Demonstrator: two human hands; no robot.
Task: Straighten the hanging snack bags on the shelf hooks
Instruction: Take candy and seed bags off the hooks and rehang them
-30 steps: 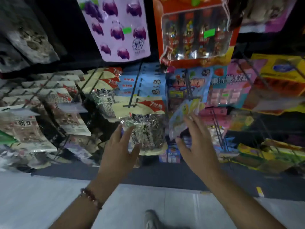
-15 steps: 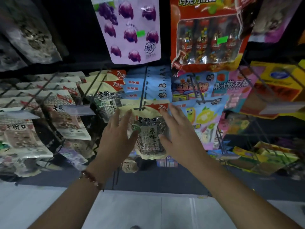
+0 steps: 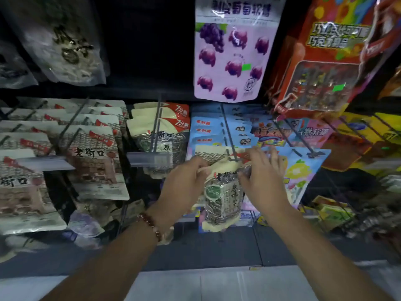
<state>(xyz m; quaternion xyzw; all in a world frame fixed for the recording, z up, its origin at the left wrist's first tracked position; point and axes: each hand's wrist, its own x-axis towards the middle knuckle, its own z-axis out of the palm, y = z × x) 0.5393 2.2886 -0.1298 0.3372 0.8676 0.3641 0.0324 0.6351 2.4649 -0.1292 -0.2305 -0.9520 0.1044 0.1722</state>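
Observation:
A cream-topped bag of sunflower seeds (image 3: 223, 196) hangs at the tip of a metal hook (image 3: 227, 135) in the middle of the rack. My left hand (image 3: 184, 183) pinches the bag's upper left corner. My right hand (image 3: 264, 179) grips its upper right edge, fingers up by the hook tip. The bag hangs slightly tilted, in front of a row of blue bags (image 3: 208, 131). More seed bags of the same kind (image 3: 160, 135) hang on the hook to the left.
Pale snack bags (image 3: 95, 161) fill the hooks at left behind clear price strips (image 3: 149, 159). A purple grape-candy bag (image 3: 232, 59) and a red box (image 3: 323, 70) hang above. A blue cartoon bag (image 3: 301, 170) and yellow packs (image 3: 368, 135) crowd the right. Pale floor tiles (image 3: 195, 285) lie below.
Both hands rose from flat against the seed bag's front to grip its top corners at the hook tip. The view moved closer and tilted up.

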